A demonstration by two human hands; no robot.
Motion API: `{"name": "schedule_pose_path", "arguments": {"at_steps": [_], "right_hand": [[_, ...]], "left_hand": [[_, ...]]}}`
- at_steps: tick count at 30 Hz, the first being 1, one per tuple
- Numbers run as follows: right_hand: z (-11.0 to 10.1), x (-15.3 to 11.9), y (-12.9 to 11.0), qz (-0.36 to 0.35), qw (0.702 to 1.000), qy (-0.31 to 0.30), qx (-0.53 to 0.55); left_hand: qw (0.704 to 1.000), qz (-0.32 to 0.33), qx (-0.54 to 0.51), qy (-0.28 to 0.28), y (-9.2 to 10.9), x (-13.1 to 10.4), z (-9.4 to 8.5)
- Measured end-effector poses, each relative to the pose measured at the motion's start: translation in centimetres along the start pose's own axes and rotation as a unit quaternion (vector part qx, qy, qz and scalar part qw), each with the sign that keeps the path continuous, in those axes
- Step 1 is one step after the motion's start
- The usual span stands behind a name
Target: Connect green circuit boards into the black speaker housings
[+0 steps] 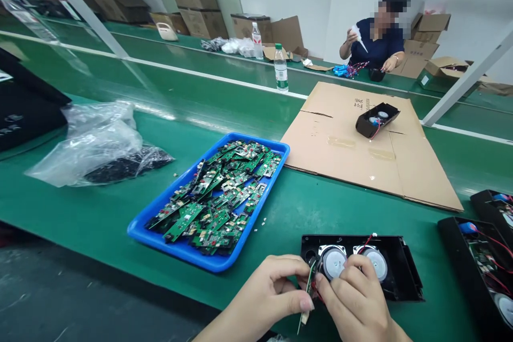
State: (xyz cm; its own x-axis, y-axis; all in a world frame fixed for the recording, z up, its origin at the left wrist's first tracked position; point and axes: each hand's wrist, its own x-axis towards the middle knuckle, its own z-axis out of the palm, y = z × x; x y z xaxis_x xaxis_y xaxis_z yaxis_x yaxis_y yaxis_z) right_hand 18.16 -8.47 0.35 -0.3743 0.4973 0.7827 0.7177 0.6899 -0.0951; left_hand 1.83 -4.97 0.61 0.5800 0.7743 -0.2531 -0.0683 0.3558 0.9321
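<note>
1. Gripping: left hand (276, 289), lower centre of the frame, with a green circuit board (310, 277) held on edge between thumb and fingers; grip narrow.
2. Right hand (356, 299), lower centre, just right of the board; fingers curled, thumb close to the board's face. Fingertips partly hidden; cannot tell whether anything is pinched.
3. Black speaker case (404, 272), one, lower right of centre, open side up, lying on the green table (320, 208) beyond both hands. Fitted with two round silver speakers (334, 263), side by side; the right hand overlaps them in view. A red wire (366, 242) with a white plug rises at the rear edge.
4. Blue tray (134, 232), one, centre of the frame, heaped with loose boards (220, 197).
5. Cardboard sheet (348, 163), one, right of centre, flat, bearing a second case (365, 125).
6. Further black cases (451, 256), right edge, wired, cut off by the frame.
7. Clear plastic bag (102, 128), one, left, with dark contents.
8. Green-capped bottle (281, 76), one, upper centre, upright.
9. Co-worker (371, 56), upper right, dark top, raising a white nozzled bottle (359, 37).
</note>
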Motion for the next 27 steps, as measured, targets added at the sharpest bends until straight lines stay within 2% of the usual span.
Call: {"name": "schedule_pose_path", "arguments": {"at_steps": [4,7,9,10,13,15,18,22,24,27], "right_hand": [[-0.3,0.1,0.1,0.011,1.0,-0.012,0.012],[-2.0,-0.2,1.0,0.018,0.998,-0.037,0.042],[-3.5,-1.1,1.9,0.025,0.994,-0.086,0.057],[-4.1,-1.9,2.3,0.034,0.989,-0.129,0.056],[-4.9,-4.5,3.1,0.08,0.972,-0.221,0.015],[-4.4,-5.9,2.9,0.101,0.968,-0.229,-0.013],[-2.5,-6.6,1.7,0.12,0.97,-0.211,-0.031],[0.4,-5.1,-0.2,0.187,0.967,-0.166,-0.055],[1.1,-4.2,-0.6,0.237,0.958,-0.16,-0.019],[0.6,-3.4,-0.2,0.3,0.935,-0.158,0.104]], "left_hand": [[1.0,-0.019,-0.015,-0.002,-0.2,0.0,-0.1],[0.997,-0.025,-0.071,-0.008,-0.4,-0.2,-1.0],[0.995,-0.007,-0.097,0.017,-0.6,-0.5,-2.0],[0.994,0.002,-0.104,0.037,-0.6,-0.6,-2.6],[0.991,-0.001,-0.109,0.079,-0.5,-1.0,-3.9],[0.986,-0.015,-0.126,0.107,-0.3,-1.1,-4.1],[0.977,-0.032,-0.158,0.139,0.2,-1.0,-3.2],[0.979,-0.051,-0.156,0.117,0.4,-1.1,-1.8],[0.984,-0.058,-0.124,0.112,0.2,-1.4,-1.5],[0.989,-0.065,-0.079,0.107,-0.2,-2.1,-1.2]]}}
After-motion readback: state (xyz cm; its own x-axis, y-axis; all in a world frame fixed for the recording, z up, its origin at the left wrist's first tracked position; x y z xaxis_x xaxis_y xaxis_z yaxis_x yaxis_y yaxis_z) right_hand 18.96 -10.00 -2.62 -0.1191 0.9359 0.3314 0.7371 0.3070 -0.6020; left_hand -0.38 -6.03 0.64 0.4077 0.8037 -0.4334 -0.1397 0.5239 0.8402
